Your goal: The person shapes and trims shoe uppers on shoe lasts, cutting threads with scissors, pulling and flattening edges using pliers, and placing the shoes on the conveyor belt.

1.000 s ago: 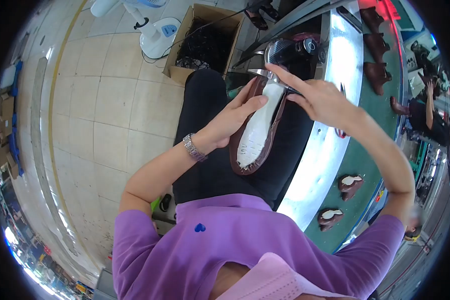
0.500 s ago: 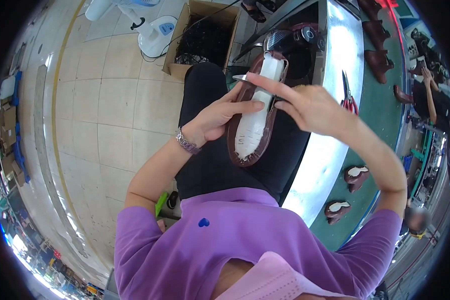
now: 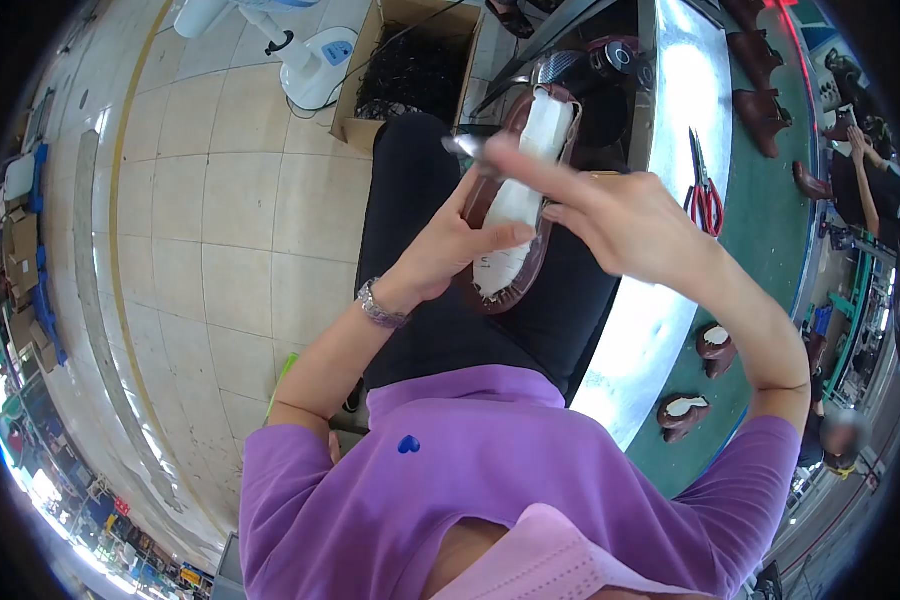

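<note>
A brown shoe upper with a white sole lies bottom up across my thighs, its toe end towards my body. My left hand is wrapped round its left side, thumb pressed on the white bottom. Over the middle of the shoe, my right hand is closed with the index finger reaching across. From that fingertip sticks a short metal blade, apparently a knife, past the shoe's left edge. Fingertip and blade are smeared by motion, and the handle is hidden in my right hand.
To my right runs a shiny metal bench edge with red-handled scissors. On a green belt beyond stand brown boots and other shoe uppers. A cardboard box of black scraps stands ahead. Another person's hands show far right.
The knife has swung a little further left and up, away from the shoe's edge. The shoe has shifted slightly up in my left hand, and its toe end is a bit higher.
</note>
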Demonstrator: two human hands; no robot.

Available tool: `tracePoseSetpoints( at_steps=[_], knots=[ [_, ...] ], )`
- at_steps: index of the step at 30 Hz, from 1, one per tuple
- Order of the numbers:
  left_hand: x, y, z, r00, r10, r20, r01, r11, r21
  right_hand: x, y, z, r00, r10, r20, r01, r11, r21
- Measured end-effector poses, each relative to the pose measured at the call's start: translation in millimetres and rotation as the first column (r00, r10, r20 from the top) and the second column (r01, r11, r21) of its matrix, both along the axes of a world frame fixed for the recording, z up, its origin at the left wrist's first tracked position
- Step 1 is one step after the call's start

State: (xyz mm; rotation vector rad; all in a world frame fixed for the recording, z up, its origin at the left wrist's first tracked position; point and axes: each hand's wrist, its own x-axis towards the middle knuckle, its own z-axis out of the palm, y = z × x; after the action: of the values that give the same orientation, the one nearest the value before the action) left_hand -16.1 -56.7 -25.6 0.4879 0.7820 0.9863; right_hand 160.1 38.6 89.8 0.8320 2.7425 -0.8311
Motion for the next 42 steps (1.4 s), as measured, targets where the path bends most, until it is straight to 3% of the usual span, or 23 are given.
tracePoseSetpoints(
  at_steps=[1, 3, 5, 7, 10, 13, 15, 18, 20, 21, 23, 24, 25, 26, 29, 32, 33, 34, 35, 37, 39, 40, 42],
  knots=[
    [0, -4, -2, 0.999, -0.022, -0.028, 0.022, 1.000, 0.005, -6, 5, -2, 0.977, -0.045, 0.210, 0.063, 0.995, -0.079],
    [-1, -7, -5, 0.994, -0.059, -0.088, 0.062, 0.998, 0.026, -16, 6, 26, 0.885, 0.066, 0.462, -0.121, 0.988, 0.092],
    [-7, -17, -2, 0.982, -0.186, -0.012, 0.185, 0.980, -0.069, -4, -9, 25, 0.999, 0.045, 0.008, -0.045, 0.997, 0.068],
    [-6, -31, -8, 0.970, -0.243, 0.010, 0.242, 0.961, -0.133, -2, -13, 14, 0.994, 0.059, -0.090, -0.053, 0.996, 0.070],
    [-2, -38, -7, 0.972, -0.208, -0.113, 0.202, 0.977, -0.061, -4, -13, 0, 0.969, 0.096, 0.228, -0.115, 0.991, 0.071],
    [1, -34, -8, 0.969, -0.210, -0.131, 0.205, 0.977, -0.052, -5, -8, 21, 0.995, 0.080, 0.062, -0.093, 0.964, 0.248],
    [0, -31, -10, 0.968, -0.210, -0.139, 0.207, 0.978, -0.038, -4, -15, 11, 0.994, 0.047, -0.095, -0.027, 0.978, 0.209],
    [-1, -36, -19, 0.934, -0.272, -0.231, 0.293, 0.954, 0.061, -2, -26, -4, 0.979, 0.085, 0.187, -0.109, 0.986, 0.122],
    [-4, -33, -35, 0.874, -0.324, -0.361, 0.421, 0.877, 0.231, -1, -31, 14, 0.965, 0.226, 0.130, -0.237, 0.968, 0.079],
    [6, -37, -30, 0.976, -0.082, 0.201, 0.106, 0.988, -0.115, -1, -42, 23, 0.952, 0.291, 0.099, -0.295, 0.955, 0.035],
    [3, -33, -16, 0.949, -0.262, -0.175, 0.260, 0.965, -0.034, 4, -49, 8, 0.983, 0.185, 0.007, -0.185, 0.980, 0.068],
    [5, -28, -20, 0.991, -0.107, 0.080, 0.110, 0.993, -0.034, 7, -53, 1, 0.990, 0.133, -0.044, -0.130, 0.988, 0.079],
    [0, -27, -10, 0.907, -0.347, -0.237, 0.351, 0.936, -0.027, 9, -41, -6, 0.997, 0.027, 0.073, -0.038, 0.987, 0.158],
    [3, -32, -15, 0.922, -0.309, -0.232, 0.317, 0.949, -0.004, 12, -30, -6, 0.986, 0.083, 0.143, -0.102, 0.986, 0.131],
    [9, -31, -14, 0.951, -0.223, -0.215, 0.242, 0.968, 0.064, 7, -29, 25, 0.995, 0.084, 0.055, -0.094, 0.973, 0.212],
    [19, -33, -15, 0.915, -0.225, -0.334, 0.254, 0.966, 0.047, 16, -25, 16, 0.989, 0.046, -0.137, -0.045, 0.999, 0.014],
    [23, -34, -15, 0.887, -0.237, -0.395, 0.270, 0.962, 0.030, 20, -18, 11, 0.999, 0.038, -0.010, -0.038, 0.999, 0.009],
    [27, -28, -3, 0.849, -0.462, -0.255, 0.423, 0.885, -0.197, 26, -8, 4, 0.993, 0.018, 0.114, -0.018, 1.000, 0.004],
    [33, -26, 1, 0.712, -0.421, -0.562, 0.578, 0.806, 0.128, 34, 3, -1, 0.971, -0.009, 0.240, 0.007, 1.000, 0.010],
    [39, -7, 41, 0.429, -0.531, -0.731, 0.824, 0.562, 0.075, 60, 21, -2, 0.975, -0.215, 0.060, 0.208, 0.973, 0.100],
    [56, 17, 42, 0.627, 0.002, -0.779, 0.654, 0.542, 0.528, 79, 34, 10, 0.866, -0.497, -0.055, 0.500, 0.862, 0.078],
    [62, 43, 51, 0.557, 0.329, -0.763, 0.608, 0.464, 0.644, 88, 42, 14, 0.816, -0.560, -0.143, 0.567, 0.824, 0.010],
    [74, 110, 46, 0.429, 0.600, -0.675, 0.635, 0.331, 0.698, 99, 51, 27, 0.660, -0.737, -0.145, 0.703, 0.674, -0.229]
  ],
)
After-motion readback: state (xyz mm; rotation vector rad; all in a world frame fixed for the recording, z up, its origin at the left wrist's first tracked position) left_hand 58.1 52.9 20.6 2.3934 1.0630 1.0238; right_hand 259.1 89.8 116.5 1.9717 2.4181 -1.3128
